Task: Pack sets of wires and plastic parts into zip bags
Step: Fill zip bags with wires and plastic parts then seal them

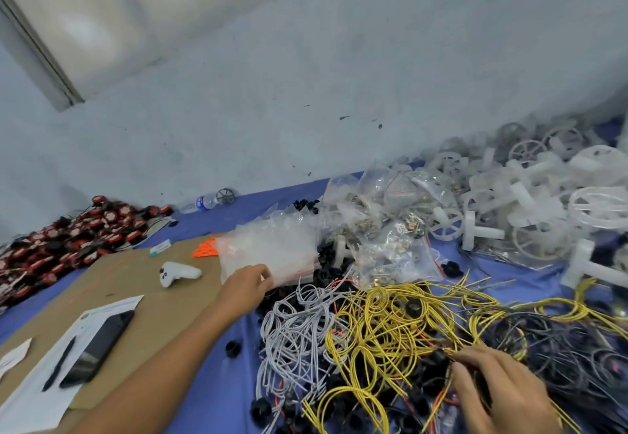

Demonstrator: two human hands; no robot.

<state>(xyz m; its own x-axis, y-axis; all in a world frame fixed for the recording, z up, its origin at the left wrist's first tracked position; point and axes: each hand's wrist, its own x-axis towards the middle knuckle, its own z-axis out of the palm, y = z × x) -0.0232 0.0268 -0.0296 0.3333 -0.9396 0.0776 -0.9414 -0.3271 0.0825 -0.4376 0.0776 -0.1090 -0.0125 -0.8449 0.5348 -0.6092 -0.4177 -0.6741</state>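
A stack of empty clear zip bags (268,250) lies at the middle of the blue cloth. My left hand (246,287) reaches to its near edge and pinches the bags there. In front lie tangled piles of white wires (295,328), yellow wires (384,324) and dark wires (560,341), with black plastic parts (260,408) scattered among them. My right hand (503,389) sits low on the yellow and dark wires, fingers curled round a few wires and a small black part (438,355).
White plastic wheels (530,202) are heaped at the right by the wall, next to filled zip bags (397,256). A cardboard sheet (136,284) at left carries a white controller (178,273), a phone (98,348) and papers. Red-and-black parts (68,243) pile at far left.
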